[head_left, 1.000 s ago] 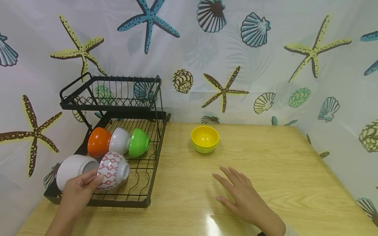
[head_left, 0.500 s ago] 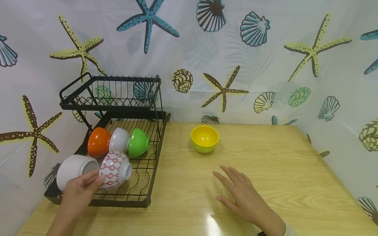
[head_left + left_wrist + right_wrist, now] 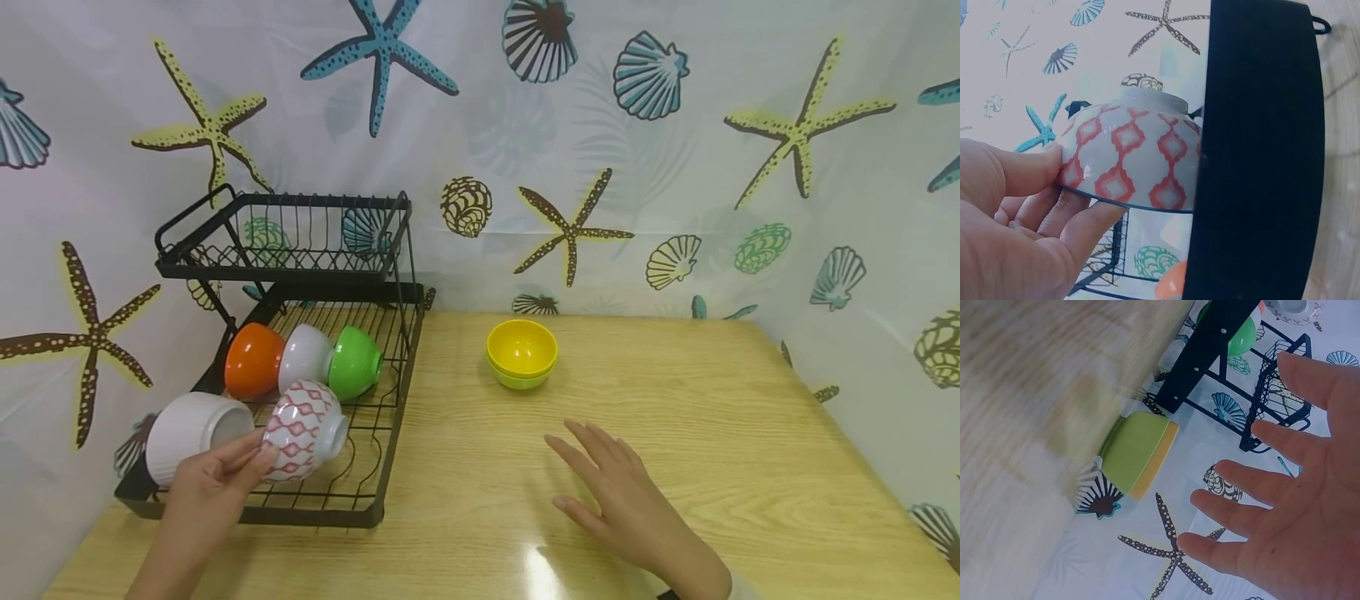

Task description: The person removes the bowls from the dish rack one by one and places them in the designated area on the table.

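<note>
Gripping is done by the left hand (image 3: 217,483) alone: a rounded white ceramic-looking bowl with a red diamond-chain pattern (image 3: 300,429) is pinched at its rim, with the thumb laid on the outer wall and the fingers set at the edge. The patterned bowl is held on its side over the front part of the lower tier of a black two-tier wire dish rack (image 3: 315,517), its foot ring turned to the right; whether the wires are touched by it cannot be told. In the left wrist view, part of it is hidden by a broad black panel.

Just to its left, a larger white bowl with fine ribs (image 3: 180,437) is seated on its side in the rack. Behind these, a row is formed by a glossy orange bowl (image 3: 251,362), a smooth plain white bowl (image 3: 306,358) and a bright green bowl (image 3: 352,367), all turned on their sides.

The right hand (image 3: 618,496) is held with fingers extended and spread, nothing being grasped, near the front of the pale wood-grain desk (image 3: 712,400). Farther back, right of the rack, a round yellow bowl (image 3: 522,348) is nested upright in a lime-green bowl (image 3: 522,382).
</note>
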A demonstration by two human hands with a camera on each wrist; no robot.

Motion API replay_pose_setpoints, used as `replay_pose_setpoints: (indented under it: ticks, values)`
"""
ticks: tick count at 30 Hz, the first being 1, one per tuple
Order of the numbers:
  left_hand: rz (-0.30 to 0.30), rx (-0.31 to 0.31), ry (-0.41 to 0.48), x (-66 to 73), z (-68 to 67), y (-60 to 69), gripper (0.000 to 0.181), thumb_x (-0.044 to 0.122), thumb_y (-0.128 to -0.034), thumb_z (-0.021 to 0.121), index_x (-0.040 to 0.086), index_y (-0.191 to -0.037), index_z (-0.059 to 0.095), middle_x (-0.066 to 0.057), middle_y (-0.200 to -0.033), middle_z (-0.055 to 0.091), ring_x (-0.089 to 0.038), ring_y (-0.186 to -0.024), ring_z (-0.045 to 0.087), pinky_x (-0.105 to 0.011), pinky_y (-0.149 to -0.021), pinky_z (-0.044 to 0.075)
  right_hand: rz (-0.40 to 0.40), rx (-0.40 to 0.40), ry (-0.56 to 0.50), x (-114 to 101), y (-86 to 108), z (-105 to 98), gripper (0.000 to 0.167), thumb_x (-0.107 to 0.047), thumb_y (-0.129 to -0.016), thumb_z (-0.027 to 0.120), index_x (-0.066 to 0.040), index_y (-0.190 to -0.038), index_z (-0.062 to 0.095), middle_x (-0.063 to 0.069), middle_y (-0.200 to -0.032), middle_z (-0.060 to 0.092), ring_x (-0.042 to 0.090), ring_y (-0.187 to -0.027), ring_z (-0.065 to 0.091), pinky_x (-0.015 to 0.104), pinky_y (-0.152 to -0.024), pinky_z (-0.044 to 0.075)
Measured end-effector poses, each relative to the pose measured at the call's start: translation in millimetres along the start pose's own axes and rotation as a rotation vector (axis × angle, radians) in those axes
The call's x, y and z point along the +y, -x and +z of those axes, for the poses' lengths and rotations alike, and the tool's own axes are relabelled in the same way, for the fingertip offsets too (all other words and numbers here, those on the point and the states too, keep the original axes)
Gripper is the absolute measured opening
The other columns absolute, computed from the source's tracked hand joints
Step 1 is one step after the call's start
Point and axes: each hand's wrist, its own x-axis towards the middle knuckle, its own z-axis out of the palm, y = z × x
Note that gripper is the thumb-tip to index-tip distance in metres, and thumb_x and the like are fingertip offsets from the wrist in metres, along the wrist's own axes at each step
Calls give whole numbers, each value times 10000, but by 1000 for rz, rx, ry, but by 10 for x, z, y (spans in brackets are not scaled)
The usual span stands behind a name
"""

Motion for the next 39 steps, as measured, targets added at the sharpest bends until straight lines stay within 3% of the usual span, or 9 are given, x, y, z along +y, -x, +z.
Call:
replay_pose_setpoints:
  ticks: [16,24,32,39]
  values:
    - [92,-15,4,234,136,187,402,232,-954,602,15,-1292,586,-123,-1228,632,96,-955,582,-80,-781,488,3,-14,1,-16,-7,23,660,-354,-879,690,-201,-1456,407,137,-1493,368,410,-1323,380,695,-978,347]
    - [301,30,15,264,277,271,287,50,-910,638,-41,-1182,650,-153,-1095,690,34,-900,636,-135,-732,542,-2,-15,3,-17,-1,32,666,-353,-887,680,-204,-1467,387,147,-1492,368,424,-1320,382,712,-962,351]
    - [315,11,29,349,403,334,261,31,-895,649,2,-1152,682,-117,-1083,706,11,-908,639,-154,-730,549,-2,-15,-3,-22,-3,34,667,-351,-885,684,-202,-1466,390,146,-1491,369,422,-1318,386,706,-964,355]
    - [390,-5,40,405,491,381,279,-16,-856,672,-5,-1134,690,-122,-1082,704,0,-954,637,-161,-754,550,-7,-13,-2,-23,-2,33,665,-345,-886,684,-193,-1464,392,146,-1494,365,424,-1317,387,708,-959,359]
